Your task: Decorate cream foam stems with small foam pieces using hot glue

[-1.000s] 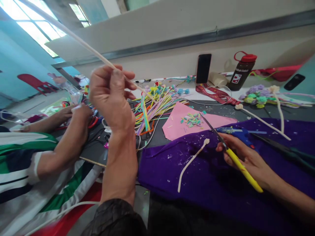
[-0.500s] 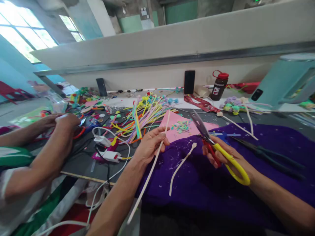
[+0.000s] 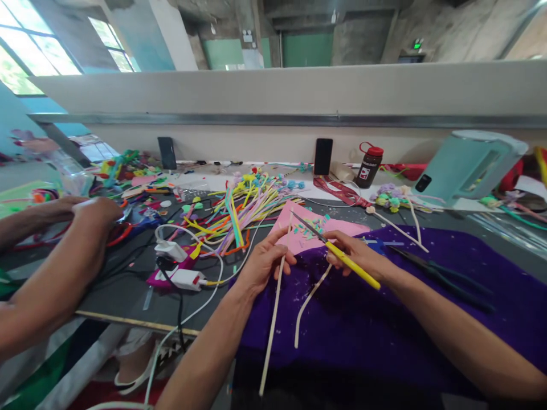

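My left hand pinches a long cream pipe cleaner near its upper part, so the stem hangs down toward me. Closed around the yellow handles of a pair of scissors is my right hand. The blades point up and left, with their tip beside the top of the pipe cleaner; whether they touch it I cannot tell. A second, shorter cream pipe cleaner lies bent on the purple cloth, its upper end hidden behind my right hand. Small cut pieces lie on pink paper.
Dark-handled pliers rest on the cloth at right. Bundled colourful pipe cleaners lie behind my left hand. A power strip with cables is at left, near a co-worker's hands. A bottle and a teal kettle stand behind.
My right hand has moved left with the scissors, bringing the blades from the right over to the top of the held pipe cleaner. The pipe cleaner hangs more upright. The view has tilted.
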The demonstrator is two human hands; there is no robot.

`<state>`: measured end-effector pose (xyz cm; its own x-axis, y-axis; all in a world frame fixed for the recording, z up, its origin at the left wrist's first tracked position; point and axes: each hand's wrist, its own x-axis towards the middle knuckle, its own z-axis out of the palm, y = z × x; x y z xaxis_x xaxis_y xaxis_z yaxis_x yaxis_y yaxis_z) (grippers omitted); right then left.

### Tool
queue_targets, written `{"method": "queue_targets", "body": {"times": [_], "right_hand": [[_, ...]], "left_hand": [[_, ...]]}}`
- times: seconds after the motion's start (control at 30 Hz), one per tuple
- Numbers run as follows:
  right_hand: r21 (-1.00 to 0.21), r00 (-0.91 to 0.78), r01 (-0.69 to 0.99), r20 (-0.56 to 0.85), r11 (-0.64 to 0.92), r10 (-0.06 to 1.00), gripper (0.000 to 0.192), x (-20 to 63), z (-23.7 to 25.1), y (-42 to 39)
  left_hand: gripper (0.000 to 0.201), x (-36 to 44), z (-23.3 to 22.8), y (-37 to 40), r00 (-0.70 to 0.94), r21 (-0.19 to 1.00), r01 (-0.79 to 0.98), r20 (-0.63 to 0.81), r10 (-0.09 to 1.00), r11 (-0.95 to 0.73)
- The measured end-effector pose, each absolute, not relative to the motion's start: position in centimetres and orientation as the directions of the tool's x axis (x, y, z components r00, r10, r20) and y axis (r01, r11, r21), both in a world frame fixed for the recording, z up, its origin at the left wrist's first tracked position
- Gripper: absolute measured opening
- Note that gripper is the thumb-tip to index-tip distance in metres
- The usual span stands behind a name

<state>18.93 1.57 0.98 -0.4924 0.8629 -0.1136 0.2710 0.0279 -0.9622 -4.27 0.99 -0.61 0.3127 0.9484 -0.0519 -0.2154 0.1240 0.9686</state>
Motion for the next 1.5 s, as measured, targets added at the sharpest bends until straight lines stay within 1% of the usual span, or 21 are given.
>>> {"method": "queue_targets", "body": {"times": [0.1, 0.2, 0.33, 0.43, 0.6, 0.67, 0.83, 1.0, 1.1, 1.17, 1.27, 1.37, 1.5], "right_hand": [[-0.951, -0.498, 0.307, -0.174, -0.014, 0.849, 0.05, 19.4, 0.5, 0.9], [-0.95, -0.494, 0.313, -0.171, -0.009, 0.853, 0.048, 19.8, 0.1, 0.5], [-0.96, -0.523, 0.277, -0.181, -0.035, 0.833, 0.049, 20.0, -0.6, 0.4], [-0.97, -0.534, 0.239, -0.178, -0.055, 0.827, 0.05, 19.9, -0.9, 0.3], [-0.986, -0.563, 0.151, -0.144, -0.07, 0.814, 0.041, 19.8, -1.2, 0.1], [-0.988, -0.565, 0.133, -0.138, -0.076, 0.813, 0.04, 19.8, -1.2, 0.1], [-0.987, -0.535, 0.12, -0.155, -0.107, 0.831, 0.047, 19.6, -1.3, 0.2], [-0.987, -0.535, 0.135, -0.144, -0.084, 0.832, 0.046, 19.4, -1.4, 0.1], [-0.985, -0.536, 0.163, -0.142, -0.062, 0.832, 0.041, 19.1, -1.3, 0.2], [-0.978, -0.529, 0.196, -0.168, -0.073, 0.832, 0.037, 18.8, -1.1, 0.5], [-0.954, -0.502, 0.242, -0.281, -0.178, 0.818, 0.036, 17.9, -0.5, 1.2], [-0.921, -0.491, 0.255, -0.386, -0.295, 0.781, 0.037, 17.0, -0.1, 2.2], [-0.887, -0.465, 0.271, -0.461, -0.374, 0.756, 0.035, 16.5, -0.3, 3.8]], "left_hand": [[0.061, -4.1, -0.5, 0.8, 0.346, 0.971, -0.198, -0.059, 0.936, 0.134], [0.061, -4.0, -0.4, 0.5, 0.406, 0.973, -0.171, -0.073, 0.911, 0.154], [0.06, -3.8, -0.5, 0.3, 0.482, 0.972, -0.163, -0.07, 0.874, 0.168], [0.059, -3.6, -0.6, 0.2, 0.477, 0.971, -0.171, -0.07, 0.876, 0.17], [0.056, -3.4, -0.9, 0.3, 0.484, 0.969, -0.165, -0.08, 0.871, 0.181], [0.056, -3.4, -0.9, 0.3, 0.495, 0.97, -0.16, -0.081, 0.865, 0.182], [0.059, -3.4, -0.8, 0.2, 0.511, 0.97, -0.142, -0.097, 0.854, 0.196], [0.061, -3.3, -1.0, 0.2, 0.508, 0.97, -0.123, -0.121, 0.853, 0.211], [0.056, -3.3, -1.5, 0.4, 0.498, 0.969, -0.108, -0.141, 0.856, 0.222], [0.047, -3.4, -1.8, 0.6, 0.475, 0.969, -0.075, -0.172, 0.863, 0.235], [0.035, -3.5, -2.2, 0.9, 0.398, 0.973, -0.003, -0.21, 0.893, 0.23], [0.035, -3.8, -2.3, 1.1, 0.316, 0.978, 0.064, -0.207, 0.926, 0.197], [0.032, -4.0, -2.6, 1.4, 0.258, 0.979, 0.138, -0.181, 0.949, 0.15]]}}
